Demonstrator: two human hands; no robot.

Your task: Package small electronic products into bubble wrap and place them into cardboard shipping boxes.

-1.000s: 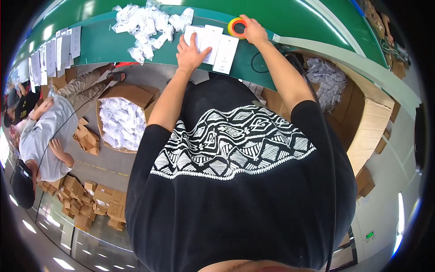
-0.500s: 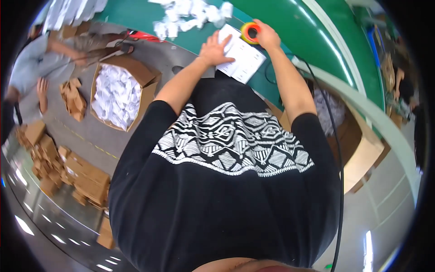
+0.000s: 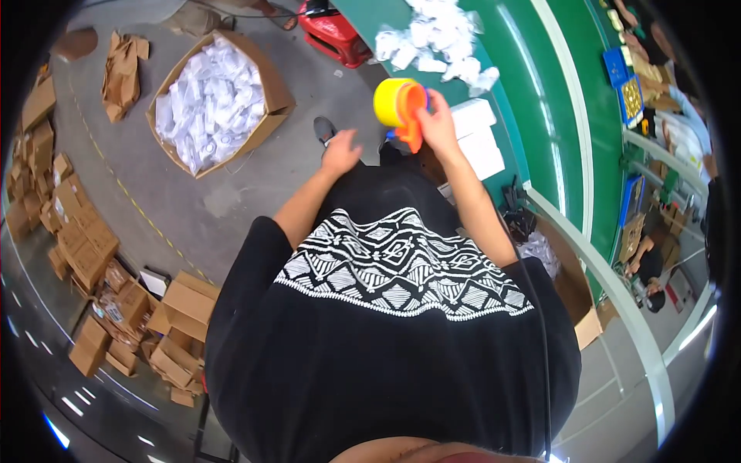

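Observation:
My right hand (image 3: 440,123) is closed around an orange tape dispenser (image 3: 414,137) with a wide yellow roll of tape (image 3: 392,102). It holds the dispenser up in front of me, beside the green table's near edge. My left hand (image 3: 341,153) hangs over the floor by my shoe, its fingers apart and nothing in them. On the table to the right of my right hand lies a white piece (image 3: 480,147), a flat carton or sheets; I cannot tell which. Beyond it is a loose heap of small white plastic-wrapped items (image 3: 436,38).
An open cardboard box (image 3: 274,89) full of clear-wrapped white items stands on the floor at left. Crumpled brown paper (image 3: 123,73) and piled cartons (image 3: 81,231) lie farther left. A red machine (image 3: 333,35) stands beside the table (image 3: 359,11). A black cable hangs by my right arm.
My left hand has come off the white piece and moved down from the table. My right hand has brought the tape dispenser left and nearer. My view has turned left.

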